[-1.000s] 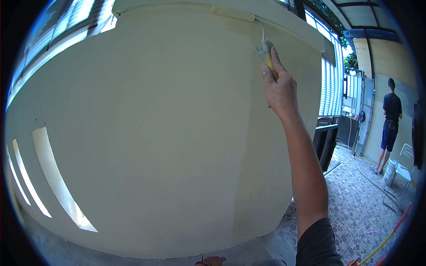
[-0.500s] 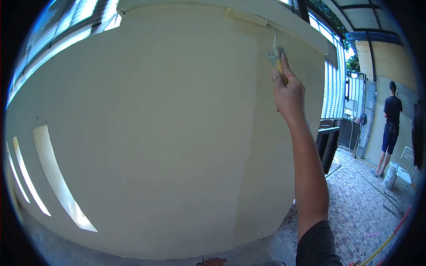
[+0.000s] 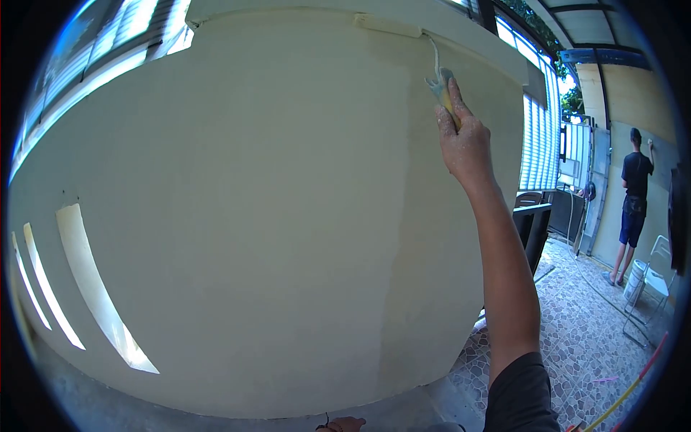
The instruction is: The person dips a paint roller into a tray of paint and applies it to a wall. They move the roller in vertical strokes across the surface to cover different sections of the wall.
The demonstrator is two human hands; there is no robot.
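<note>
My right hand [image 3: 464, 137] is closed around the handle of a paint roller [image 3: 389, 26], with the index finger stretched along it. The pale roller head lies against the top of a large beige wall [image 3: 288, 180], just under its upper ledge. A darker, damp-looking band runs down the wall below the roller. At the bottom edge, a cut-off skin-coloured shape [image 3: 347, 424] seems to be my left hand; its fingers cannot be made out.
At the far right a person [image 3: 635, 180] in dark clothes faces another wall, one arm raised. Near them are a white bucket [image 3: 633, 279] and a white folding chair [image 3: 656, 282]. A hose crosses the tiled floor [image 3: 568, 324]. A red-and-yellow pole [image 3: 626, 396] leans lower right.
The roller and my right hand have shifted slightly to the left, the roller still at the wall's top. The other person's arm is now raised higher against their wall.
</note>
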